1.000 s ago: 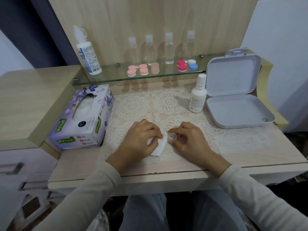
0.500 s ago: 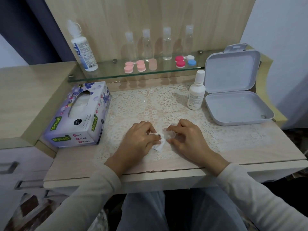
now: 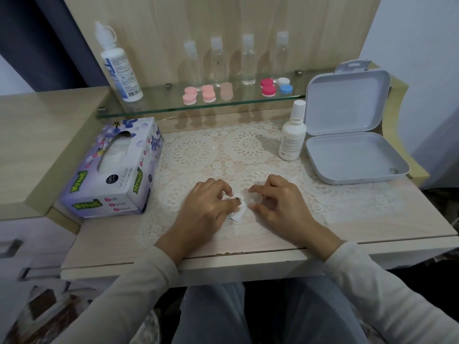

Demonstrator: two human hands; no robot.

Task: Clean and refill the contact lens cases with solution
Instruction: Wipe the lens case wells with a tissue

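Lace-covered desk (image 3: 111, 239) is carrying a tissue box (image 3: 111, 170), solution bottle (image 3: 292, 135) and open grey box (image 3: 352, 155). At centre, left hand (image 3: 206, 209) is pinching a tissue (image 3: 239, 212) (more bunched than before) just beside the clear lens case (image 3: 254, 198), which right hand (image 3: 280, 204) is gripping.

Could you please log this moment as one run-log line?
step: cleaning | left hand: pinches crumpled white tissue | right hand: holds small clear round lens case | white plastic solution bottle: capped, upright
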